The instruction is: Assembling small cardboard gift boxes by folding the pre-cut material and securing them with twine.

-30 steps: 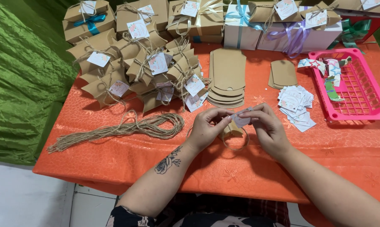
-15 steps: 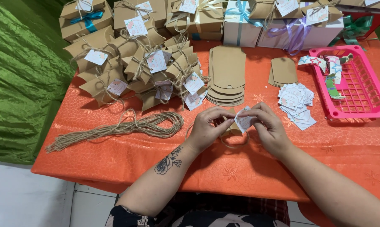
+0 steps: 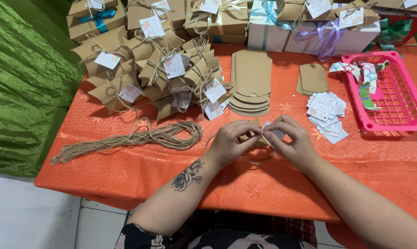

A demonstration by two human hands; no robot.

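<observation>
At the far left hangs a crinkled green cloth point(image 3: 19, 92). Beside it, on the orange patterned tablecloth point(image 3: 125, 175), a long hank of brown jute twine point(image 3: 134, 138) lies at about nine o'clock from the hands. A heap of finished kraft-paper pillow boxes tied with twine and tags point(image 3: 157, 74) sits at eleven o'clock. At the table's middle, the left hand point(image 3: 229, 143) (its forearm bears a flower tattoo) is narrowly closed, its fingertips pinched on a small brown kraft pillow box point(image 3: 253, 134). A loop of twine point(image 3: 259, 159) trails below the box at six o'clock. The right hand point(image 3: 294, 140) meets it fingertip to fingertip, nipping a small white paper tag point(image 3: 275, 133) against the box. The step in hand looks like fixing tag and string to the box; it seems to call for a fine, steady pinch and taut twine. A stack of flat kraft box blanks point(image 3: 251, 80) lies at twelve o'clock, loose white tags point(image 3: 327, 110) at two, and a pink plastic basket point(image 3: 393, 128) at three. Compared with half a second ago, the hands have scarcely moved and stay joined over the same spot.
</observation>
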